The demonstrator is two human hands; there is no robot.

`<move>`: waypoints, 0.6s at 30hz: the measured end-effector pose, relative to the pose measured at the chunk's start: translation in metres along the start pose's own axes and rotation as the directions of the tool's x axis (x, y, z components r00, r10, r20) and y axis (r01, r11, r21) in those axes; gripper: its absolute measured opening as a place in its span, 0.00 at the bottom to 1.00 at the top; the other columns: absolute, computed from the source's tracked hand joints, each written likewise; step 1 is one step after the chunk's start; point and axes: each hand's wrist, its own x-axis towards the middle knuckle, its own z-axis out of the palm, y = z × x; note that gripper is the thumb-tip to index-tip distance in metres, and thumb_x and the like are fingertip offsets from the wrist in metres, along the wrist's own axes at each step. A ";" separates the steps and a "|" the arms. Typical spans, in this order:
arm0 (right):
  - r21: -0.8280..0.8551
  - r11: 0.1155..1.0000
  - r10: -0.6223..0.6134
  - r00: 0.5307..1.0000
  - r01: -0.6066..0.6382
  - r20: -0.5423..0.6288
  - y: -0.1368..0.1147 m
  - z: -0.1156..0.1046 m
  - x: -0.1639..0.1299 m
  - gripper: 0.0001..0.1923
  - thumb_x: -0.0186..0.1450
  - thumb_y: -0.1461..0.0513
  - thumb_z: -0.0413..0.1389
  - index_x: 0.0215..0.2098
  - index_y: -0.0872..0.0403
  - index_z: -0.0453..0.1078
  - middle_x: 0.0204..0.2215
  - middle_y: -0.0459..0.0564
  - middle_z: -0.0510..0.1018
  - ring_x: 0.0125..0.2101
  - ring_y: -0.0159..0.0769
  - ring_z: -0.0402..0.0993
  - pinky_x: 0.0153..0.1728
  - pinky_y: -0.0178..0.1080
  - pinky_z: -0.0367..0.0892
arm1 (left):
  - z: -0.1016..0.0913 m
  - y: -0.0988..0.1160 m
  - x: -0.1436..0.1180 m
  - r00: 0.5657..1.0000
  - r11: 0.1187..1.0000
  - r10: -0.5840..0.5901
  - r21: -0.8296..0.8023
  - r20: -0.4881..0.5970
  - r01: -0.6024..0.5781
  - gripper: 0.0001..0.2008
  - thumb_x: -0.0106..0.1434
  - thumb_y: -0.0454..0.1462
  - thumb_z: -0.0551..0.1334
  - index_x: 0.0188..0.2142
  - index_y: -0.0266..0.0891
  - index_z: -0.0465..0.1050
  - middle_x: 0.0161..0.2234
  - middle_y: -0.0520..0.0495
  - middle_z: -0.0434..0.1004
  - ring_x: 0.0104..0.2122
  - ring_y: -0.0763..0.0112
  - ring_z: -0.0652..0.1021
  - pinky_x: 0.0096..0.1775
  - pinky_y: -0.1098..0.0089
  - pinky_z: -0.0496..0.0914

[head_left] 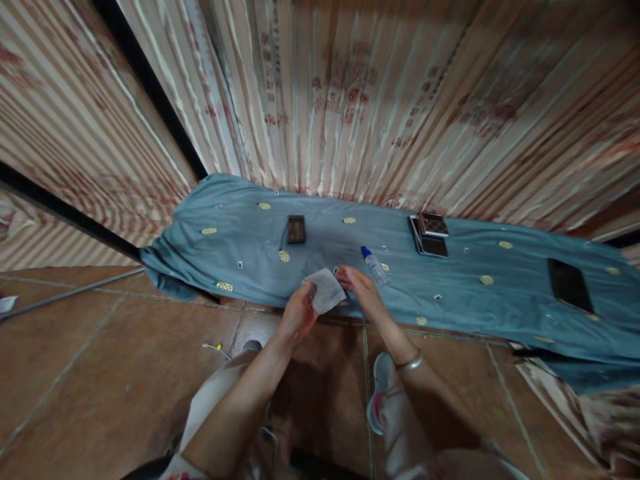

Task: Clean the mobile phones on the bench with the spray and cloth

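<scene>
My left hand (299,312) is closed on a pale, thin square sheet (326,291) that looks like a wipe or cloth; the thumb lies over its near left side. My right hand (359,283) is at the sheet's right edge with fingers stretched out, holding nothing I can see; whether a fingertip touches the sheet I cannot tell. Just beyond it lies a clear bottle with a blue cap (373,263), tipped on its side. A small dark square case (297,229) rests farther back to the left.
A teal cloth with yellow prints (250,247) covers a long low bench. Several flat dark items, among them a small stack (431,233), lie toward the right, and a black tablet-like slab (571,287) lies beyond. Striped curtains (320,100) hang behind. Dark poles (155,93) stand at left.
</scene>
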 end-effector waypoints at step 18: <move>0.648 0.716 0.201 0.966 -0.259 0.163 0.004 -0.005 -0.012 0.08 0.58 0.57 0.63 0.34 0.51 0.75 0.31 0.48 0.83 0.35 0.40 0.81 0.39 0.46 0.77 | -0.006 0.034 0.052 0.862 0.752 0.503 0.522 -0.059 -0.402 0.23 0.52 0.37 0.70 0.48 0.41 0.72 0.58 0.42 0.71 0.63 0.59 0.66 0.61 0.62 0.60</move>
